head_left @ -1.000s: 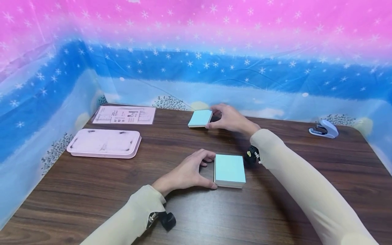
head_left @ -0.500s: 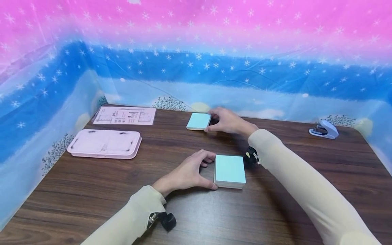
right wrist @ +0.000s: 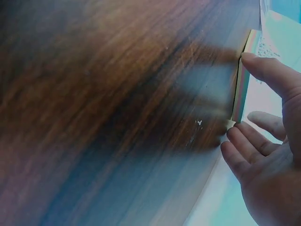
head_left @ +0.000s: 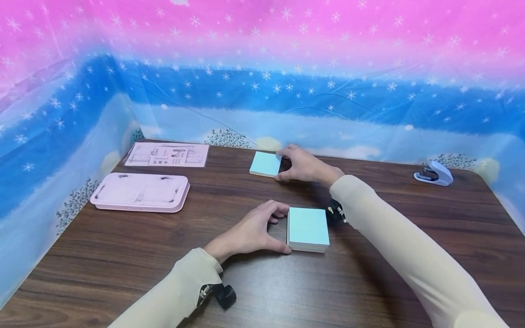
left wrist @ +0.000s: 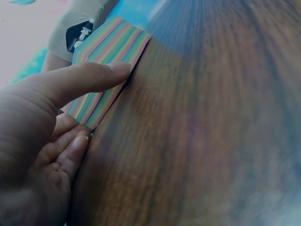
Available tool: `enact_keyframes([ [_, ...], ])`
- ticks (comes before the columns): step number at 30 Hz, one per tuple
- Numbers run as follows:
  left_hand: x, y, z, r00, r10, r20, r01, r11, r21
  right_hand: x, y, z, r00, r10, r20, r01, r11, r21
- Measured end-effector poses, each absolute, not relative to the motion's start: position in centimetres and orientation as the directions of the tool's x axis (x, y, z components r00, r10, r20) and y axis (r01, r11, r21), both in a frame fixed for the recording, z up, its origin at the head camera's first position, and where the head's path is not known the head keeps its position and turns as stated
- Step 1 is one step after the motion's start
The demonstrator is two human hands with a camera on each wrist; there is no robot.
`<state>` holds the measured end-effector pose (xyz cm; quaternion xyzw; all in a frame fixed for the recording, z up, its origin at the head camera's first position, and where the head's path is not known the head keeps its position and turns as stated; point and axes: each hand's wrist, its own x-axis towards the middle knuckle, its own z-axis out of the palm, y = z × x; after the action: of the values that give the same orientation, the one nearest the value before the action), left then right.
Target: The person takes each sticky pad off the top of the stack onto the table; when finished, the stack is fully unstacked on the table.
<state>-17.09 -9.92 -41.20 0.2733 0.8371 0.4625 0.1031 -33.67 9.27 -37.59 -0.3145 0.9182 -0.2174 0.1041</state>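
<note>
1. Table (head_left: 262, 291): dark wood grain, we see it under everything.
2. Left hand (head_left: 251, 229): holds thick pad (head_left: 308, 226) by its 9 o'clock side, thumb at near corner, fingers at far one.
3. Thick pad: flat on table, pale blue top; striped edges in left wrist view.
4. Case (head_left: 139, 192): pink, scuffed, 10 o'clock from thick pad.
5. Stapler (head_left: 440, 174): pale, 2 o'clock from thick pad, well apart.
6. Right hand (head_left: 306, 165): we have it holding thin pad (head_left: 265, 163) at its 3 o'clock side, thumb nearer us.
7. Thin pad: 11 o'clock from thick pad, also blue-topped.
8. Packet (head_left: 167, 155): pink, printed, just past case.
</note>
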Motion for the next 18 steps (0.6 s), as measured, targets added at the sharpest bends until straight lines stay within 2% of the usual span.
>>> enact_keyframes([
  [18, -17.2, -9.9, -41.4, -0.837, 0.542, 0.078, 0.356, 0.43, 0.83, -31.6, 12.2, -36.4, -0.816, -0.578, 0.018, -0.483, 0.665, -0.57],
])
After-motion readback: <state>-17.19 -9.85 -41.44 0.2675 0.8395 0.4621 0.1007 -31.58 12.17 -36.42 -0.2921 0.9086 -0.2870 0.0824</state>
